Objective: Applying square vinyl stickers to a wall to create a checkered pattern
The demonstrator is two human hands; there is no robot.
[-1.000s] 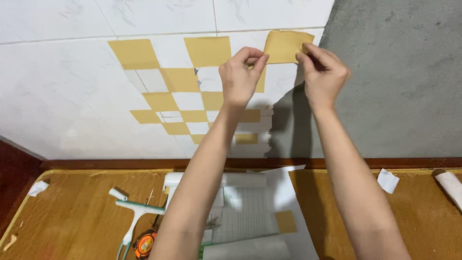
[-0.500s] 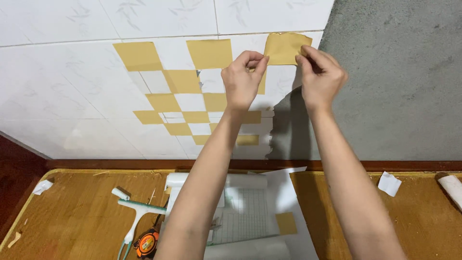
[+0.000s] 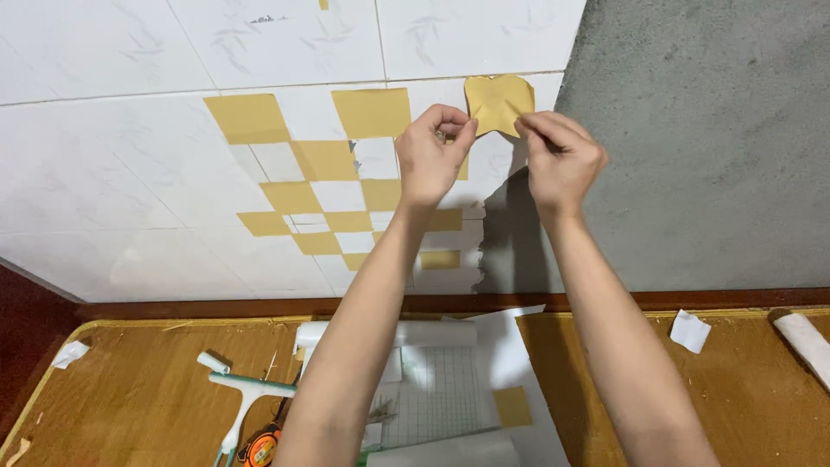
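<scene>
Yellow and thin, a small square sticker (image 3: 499, 102) is held up against the white tiled wall (image 3: 130, 173), near the top of the view. Its edges are curled and dented, so that the outline looks pinched at the top and along the sides rather than flat. It is gripped at its lower left corner by the left hand (image 3: 432, 160) and at its lower right corner by the right hand (image 3: 560, 160); on both hands the thumb and forefinger are pinched shut on the sticker, with the other fingers loosely curled.

Just to the right of the sticker, the tiles end in a straight vertical edge where bare grey plaster (image 3: 709, 147) begins. To the left and below, a checker pattern of yellow squares (image 3: 372, 112) is already seen stuck on the tiles, with white gaps between them. Open tile is left above the pattern and far to the left.

Below the wall, a dark wooden strip (image 3: 216, 307) is set along the wooden worktop (image 3: 138, 398). On the worktop, a white-handled squeegee (image 3: 246, 402), an orange tape measure (image 3: 261, 448), a gridded backing sheet (image 3: 437, 398) with one yellow square on it, a white paper scrap (image 3: 690, 330) and a white roll (image 3: 804, 342) at the right edge are laid well apart from the hands.
</scene>
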